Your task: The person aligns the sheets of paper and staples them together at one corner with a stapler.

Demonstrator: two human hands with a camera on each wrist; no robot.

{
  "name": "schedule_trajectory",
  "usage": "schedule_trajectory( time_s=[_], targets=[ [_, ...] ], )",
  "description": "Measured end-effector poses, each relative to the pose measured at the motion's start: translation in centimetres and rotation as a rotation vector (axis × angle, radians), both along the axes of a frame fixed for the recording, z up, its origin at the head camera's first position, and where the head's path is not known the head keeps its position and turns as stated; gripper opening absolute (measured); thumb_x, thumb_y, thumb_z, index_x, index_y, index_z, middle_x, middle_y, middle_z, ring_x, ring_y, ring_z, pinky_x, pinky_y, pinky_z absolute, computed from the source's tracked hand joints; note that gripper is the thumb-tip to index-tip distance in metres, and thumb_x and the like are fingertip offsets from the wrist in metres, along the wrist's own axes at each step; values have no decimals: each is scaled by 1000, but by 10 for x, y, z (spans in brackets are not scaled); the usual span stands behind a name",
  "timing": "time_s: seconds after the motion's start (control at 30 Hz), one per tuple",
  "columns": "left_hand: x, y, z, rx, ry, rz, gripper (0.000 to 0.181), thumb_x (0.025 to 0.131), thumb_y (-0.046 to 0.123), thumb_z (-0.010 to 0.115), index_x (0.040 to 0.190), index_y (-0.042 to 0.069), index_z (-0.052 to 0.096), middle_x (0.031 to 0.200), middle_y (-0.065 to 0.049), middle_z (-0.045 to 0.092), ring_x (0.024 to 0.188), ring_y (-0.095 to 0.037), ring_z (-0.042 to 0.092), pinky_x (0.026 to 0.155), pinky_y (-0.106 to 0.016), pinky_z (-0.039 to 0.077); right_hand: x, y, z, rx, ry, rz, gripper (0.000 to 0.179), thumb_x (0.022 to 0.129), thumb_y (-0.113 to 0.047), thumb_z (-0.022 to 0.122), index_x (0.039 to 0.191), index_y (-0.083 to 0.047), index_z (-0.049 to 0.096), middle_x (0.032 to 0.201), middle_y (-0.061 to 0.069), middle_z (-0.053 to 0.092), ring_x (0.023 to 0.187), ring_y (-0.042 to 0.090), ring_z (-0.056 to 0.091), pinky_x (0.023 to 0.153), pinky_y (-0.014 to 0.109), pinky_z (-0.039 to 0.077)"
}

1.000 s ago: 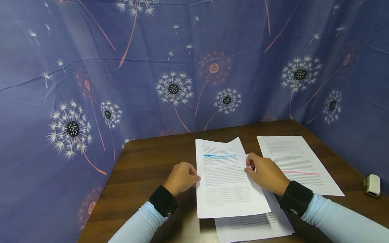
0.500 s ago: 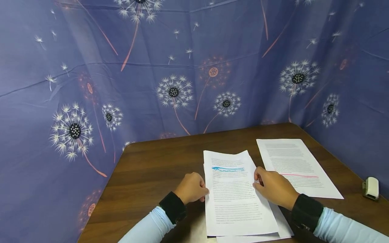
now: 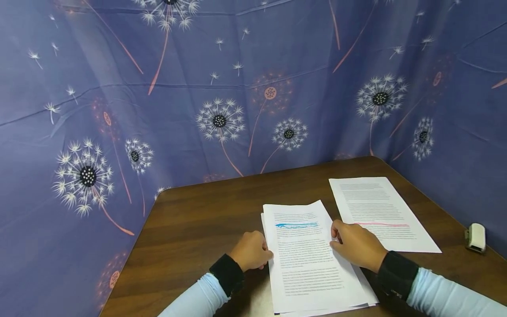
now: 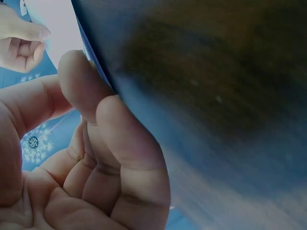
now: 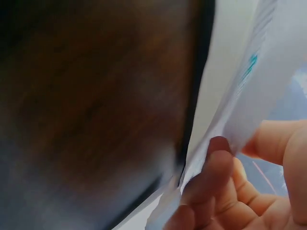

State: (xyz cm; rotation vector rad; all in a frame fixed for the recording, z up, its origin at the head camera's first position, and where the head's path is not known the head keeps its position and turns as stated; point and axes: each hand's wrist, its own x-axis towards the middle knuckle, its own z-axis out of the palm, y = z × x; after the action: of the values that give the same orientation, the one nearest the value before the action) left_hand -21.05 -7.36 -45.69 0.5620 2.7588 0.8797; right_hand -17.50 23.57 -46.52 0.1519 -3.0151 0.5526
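Note:
A printed sheet of paper [image 3: 305,273] with a blue highlighted line near its top lies over other sheets [image 3: 366,286], whose edges peek out at the left, right and bottom. At its left edge my left hand [image 3: 251,252] pinches the sheet between thumb and curled fingers. My right hand [image 3: 358,244] pinches the opposite edge; in the right wrist view, the paper [image 5: 268,91] bends up between thumb and fingertips. The top edge of the sheet bows slightly. From the left wrist, the paper [image 4: 60,28] shows only as a bright strip beyond the fingers.
Another printed sheet [image 3: 386,215] with a pink highlighted line lies flat to the right, beyond my right hand. A small white object [image 3: 476,237] stands by the right edge of the brown wooden table [image 3: 198,220]. A blue dandelion-print curtain [image 3: 178,110] hangs behind and at the sides.
Both hands have brought the blue-marked sheet down towards me and slightly right. It now covers most of the sheets below, whose printed text showed a second ago.

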Motion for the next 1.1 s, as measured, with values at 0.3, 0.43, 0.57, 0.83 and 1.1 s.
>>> schedule_trajectory(
  time_s=[0.3,0.43,0.57,0.83,1.1],
  targets=[
    [-4,0,-6,-12,-23,5,35,89,15,77,57,11,64,46,3,56,43,-14,57,41,-26,36,-3,2,-4,0,-55,-24,23,85,-22,78,92,-15,57,68,-3,52,55,14,48,52,29,33],
    [-4,1,-5,-23,-45,17,34,89,17,78,59,12,64,47,2,57,44,-14,57,41,-26,36,-4,4,-4,-6,-60,-21,22,85,-22,78,92,-15,58,68,-3,53,56,14,48,52,29,34],
    [-4,2,-3,-30,-57,22,32,89,18,80,62,13,63,50,1,58,45,-14,57,42,-26,37,-5,4,-4,-3,-56,-12,21,85,-21,77,93,-14,59,69,-3,52,57,14,48,53,30,33],
    [-1,4,-3,-29,-55,-20,29,87,18,80,62,14,65,49,3,58,43,-12,56,41,-26,37,-6,4,0,3,-51,-28,23,86,-17,77,101,-11,61,72,-1,52,62,15,49,56,33,35],
    [-1,5,-2,-43,-41,-43,30,87,22,79,61,15,66,48,5,57,42,-10,52,41,-26,34,-6,8,2,4,24,-19,29,85,-17,78,108,-8,62,78,-2,53,70,15,51,61,33,38]
  ],
)
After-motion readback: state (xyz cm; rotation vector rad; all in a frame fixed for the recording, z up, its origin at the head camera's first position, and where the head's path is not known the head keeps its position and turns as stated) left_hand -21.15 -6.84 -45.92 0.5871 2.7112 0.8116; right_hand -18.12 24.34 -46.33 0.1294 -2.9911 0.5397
